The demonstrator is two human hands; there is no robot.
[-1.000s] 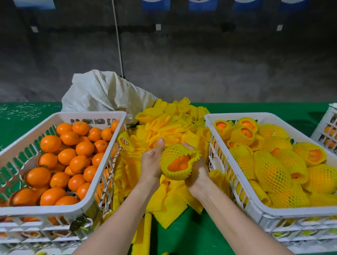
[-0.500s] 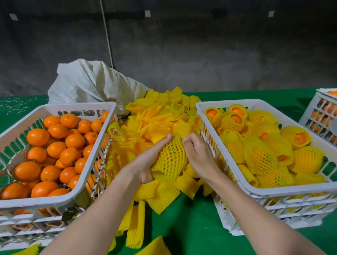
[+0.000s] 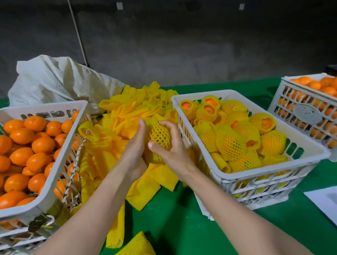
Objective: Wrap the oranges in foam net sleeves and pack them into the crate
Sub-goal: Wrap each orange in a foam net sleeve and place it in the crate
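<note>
Your left hand (image 3: 135, 154) and right hand (image 3: 173, 151) grip one sleeved orange (image 3: 160, 135). The crate (image 3: 263, 172) to their right is part-full. Many bare oranges (image 3: 20, 152) wait to their left.

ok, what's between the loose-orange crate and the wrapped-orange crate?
Head view: a heap of yellow foam net sleeves, plus left hand and right hand holding a sleeved orange.

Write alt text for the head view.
The left hand and right hand grip an orange in a yellow foam net sleeve over loose yellow sleeves. Left: white plastic crate of bare oranges; right: white plastic crate of sleeved oranges.
</note>
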